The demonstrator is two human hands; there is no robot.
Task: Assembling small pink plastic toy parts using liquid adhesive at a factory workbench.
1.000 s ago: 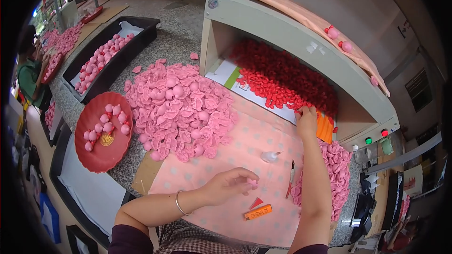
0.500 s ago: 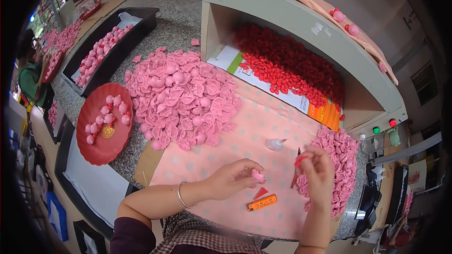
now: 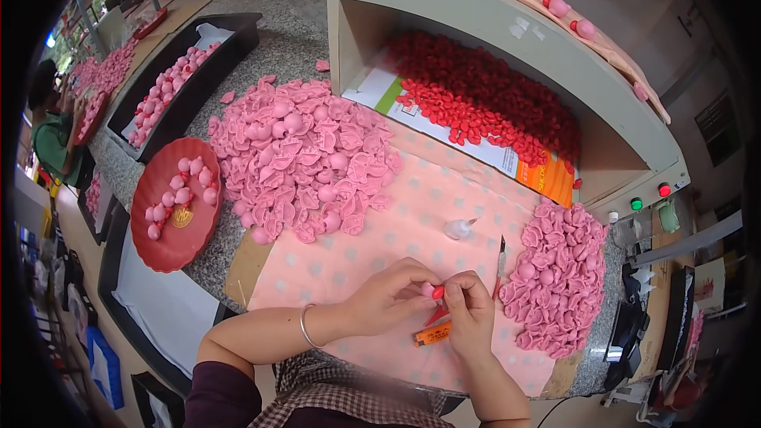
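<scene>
My left hand [image 3: 388,295] pinches a small pink piece [image 3: 427,290] over the pink dotted cloth [image 3: 372,246]. My right hand [image 3: 468,309] meets it from the right, holding a small red piece [image 3: 438,293] against the pink one. Under my hands lie an orange lighter [image 3: 432,334] and a red scrap. A large heap of pink pieces [image 3: 297,158] lies to the upper left, a smaller pink heap [image 3: 555,273] to the right. Red pieces [image 3: 483,99] fill the open grey box [image 3: 444,0] behind.
A small glue bottle [image 3: 460,227] and a thin blade tool [image 3: 500,257] lie on the cloth. A red plate [image 3: 176,204] with pink balls and a black tray [image 3: 170,83] sit left. Another person [image 3: 49,131] works at the far left. Red and green buttons [image 3: 650,196] are at right.
My right hand came back from the red pieces in the box to the cloth, carrying a red piece, and now meets my left hand holding the pink piece.
</scene>
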